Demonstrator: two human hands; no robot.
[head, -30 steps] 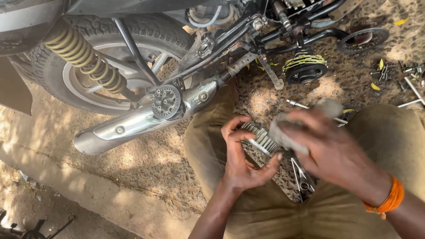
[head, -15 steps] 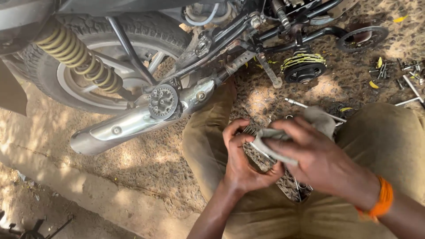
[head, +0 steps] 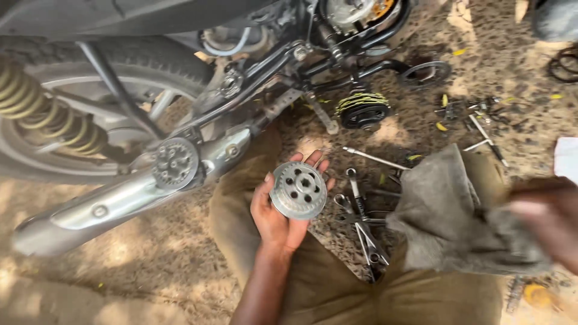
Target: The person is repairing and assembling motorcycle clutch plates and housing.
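Observation:
My left hand (head: 278,212) holds a round silver metal hub (head: 298,190) with several holes, face up in the palm, above my lap. My right hand (head: 545,216) is off to the right, blurred, gripping a grey rag (head: 448,213) that hangs over my right knee. A similar toothed round part (head: 175,163) rests on the motorcycle's chrome exhaust pipe (head: 114,204) to the left of my left hand.
The motorcycle's rear wheel (head: 78,114) and yellow spring shock (head: 45,111) fill the upper left. Pliers and spanners (head: 361,219) lie on the sandy ground between my knees. A black and yellow round part (head: 363,109) and more loose tools (head: 481,129) lie farther out.
My right hand has pulled the rag off the hub and swung it away to the right. The hub now lies uncovered in my left palm. The view has shifted.

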